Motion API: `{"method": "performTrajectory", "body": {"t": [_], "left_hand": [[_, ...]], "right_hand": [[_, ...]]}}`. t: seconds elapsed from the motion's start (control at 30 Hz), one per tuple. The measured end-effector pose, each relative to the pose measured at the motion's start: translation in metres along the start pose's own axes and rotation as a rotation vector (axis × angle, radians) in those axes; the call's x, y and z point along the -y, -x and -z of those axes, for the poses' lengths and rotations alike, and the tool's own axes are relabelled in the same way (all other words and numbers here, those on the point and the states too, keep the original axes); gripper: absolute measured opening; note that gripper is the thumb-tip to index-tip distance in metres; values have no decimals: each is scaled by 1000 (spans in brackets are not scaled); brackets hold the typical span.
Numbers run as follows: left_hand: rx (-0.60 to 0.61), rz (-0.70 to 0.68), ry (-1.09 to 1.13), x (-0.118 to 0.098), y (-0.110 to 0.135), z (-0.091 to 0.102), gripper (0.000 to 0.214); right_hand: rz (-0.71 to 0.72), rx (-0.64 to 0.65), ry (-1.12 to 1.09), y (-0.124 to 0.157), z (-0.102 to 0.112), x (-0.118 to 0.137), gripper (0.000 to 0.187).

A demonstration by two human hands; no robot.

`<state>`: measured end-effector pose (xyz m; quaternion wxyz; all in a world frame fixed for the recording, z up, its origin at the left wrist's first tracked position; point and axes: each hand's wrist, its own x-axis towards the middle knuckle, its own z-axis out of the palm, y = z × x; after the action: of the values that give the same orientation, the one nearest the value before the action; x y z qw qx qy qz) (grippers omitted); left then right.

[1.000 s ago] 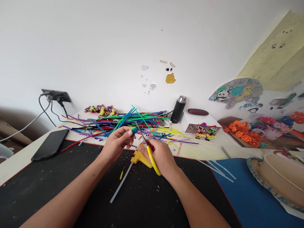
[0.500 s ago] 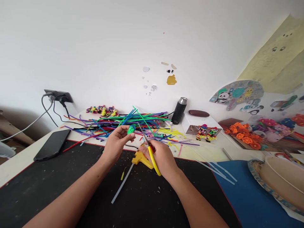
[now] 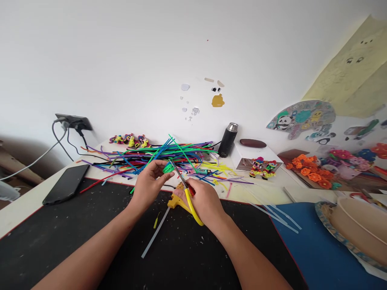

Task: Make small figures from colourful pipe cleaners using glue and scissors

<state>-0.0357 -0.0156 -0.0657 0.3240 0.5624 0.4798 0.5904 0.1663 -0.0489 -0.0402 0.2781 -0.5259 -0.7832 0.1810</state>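
Note:
Between the thumb and fingers of my left hand point(image 3: 149, 183) is a small green and blue pipe-cleaner piece point(image 3: 168, 167). My right hand point(image 3: 207, 201) is closed around yellow-handled scissors point(image 3: 193, 209), whose blades point up and left and reach the green piece. Whether the blades are cutting it, I cannot tell. Below my hands a yellow glue gun point(image 3: 179, 201) lies on the black mat point(image 3: 115, 237), partly hidden by my right hand, with a clear glue stick point(image 3: 155, 233) sticking out of it. A small yellow-green tool point(image 3: 156, 220) lies beside the stick.
Behind my hands lies a pile of coloured pipe cleaners point(image 3: 145, 155). A black thermos point(image 3: 228, 140) stands by a white box point(image 3: 256, 155), with small figures point(image 3: 262, 168) in front. A phone point(image 3: 66, 184) lies left. Glue sticks point(image 3: 278, 217) and a beige bowl point(image 3: 359, 225) are at right.
The scissors have moved slightly up and left, so their blades now meet the green piece. My left hand has turned that piece, showing more green and less blue.

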Motion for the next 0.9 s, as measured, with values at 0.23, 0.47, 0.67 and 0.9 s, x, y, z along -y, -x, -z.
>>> {"method": "performTrajectory", "body": {"t": [0.23,0.47,0.67,0.9], "left_hand": [[-3,-5,1,-5,2,-1,39],[-5,-28,-52,-7,2,-2,36],[-13,-28,-80,-9,3,-2,35],[-8,-21,-66,-6,3,-2,34]], "right_hand": [[7,1,18,1,-1,-1,32],[-2,2,29,-1,-1,0,30],[-10,3,27,0,0,1,29],[-30,17,27,1,1,2,27]]}}
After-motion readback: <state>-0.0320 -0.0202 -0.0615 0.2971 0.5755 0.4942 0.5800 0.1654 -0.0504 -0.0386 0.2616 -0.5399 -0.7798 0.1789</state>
